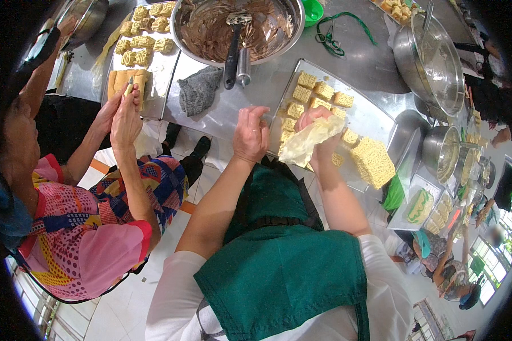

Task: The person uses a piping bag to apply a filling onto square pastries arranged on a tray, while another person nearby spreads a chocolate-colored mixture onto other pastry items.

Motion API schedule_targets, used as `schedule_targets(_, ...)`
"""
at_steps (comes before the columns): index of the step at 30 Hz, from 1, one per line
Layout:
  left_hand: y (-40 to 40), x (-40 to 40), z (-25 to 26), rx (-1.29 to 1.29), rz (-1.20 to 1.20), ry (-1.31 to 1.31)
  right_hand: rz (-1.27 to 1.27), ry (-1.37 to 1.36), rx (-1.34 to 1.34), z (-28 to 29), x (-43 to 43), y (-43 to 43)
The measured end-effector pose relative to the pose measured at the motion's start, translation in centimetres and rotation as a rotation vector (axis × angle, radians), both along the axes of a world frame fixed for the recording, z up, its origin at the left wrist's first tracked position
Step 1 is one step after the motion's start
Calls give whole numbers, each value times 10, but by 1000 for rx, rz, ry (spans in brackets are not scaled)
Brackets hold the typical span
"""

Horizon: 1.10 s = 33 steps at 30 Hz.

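My right hand grips a crumpled, translucent piping bag with pale yellow residue. It is held over a metal tray of small cake pieces coated in pale yellow piped cream. A larger cream-covered cake block stands at the tray's right, near my right wrist. Just off the tray's left edge is my left hand, its fingers loosely curled and shiny, with nothing visible in them. What lies beneath the bag is partly hidden.
Ahead stands a steel bowl of brown cream with a spatula and whisk. A grey cloth lies nearby. At left, a co-worker's hands hold a piping bag over another cake tray. Scissors and a large bowl are beyond.
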<state>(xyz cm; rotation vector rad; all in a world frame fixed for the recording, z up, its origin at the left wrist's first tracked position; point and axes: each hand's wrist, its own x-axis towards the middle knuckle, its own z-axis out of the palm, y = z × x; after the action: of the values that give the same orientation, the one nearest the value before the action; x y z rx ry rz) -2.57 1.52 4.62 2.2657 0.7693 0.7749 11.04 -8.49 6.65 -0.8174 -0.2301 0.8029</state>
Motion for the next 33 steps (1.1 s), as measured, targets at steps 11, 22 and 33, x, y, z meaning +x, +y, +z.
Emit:
schedule_targets(11, -1, 1, 3, -21, 5, -23, 25, -21, 40, -9, -2, -2)
schedule_targets(22, -2, 1, 0, -51, 15, -25, 32, 48, 104, -15, -5, -5)
schedule_targets(33, -1, 1, 2, -26, 7, -16, 70, 0, -10, 2, -9, -4)
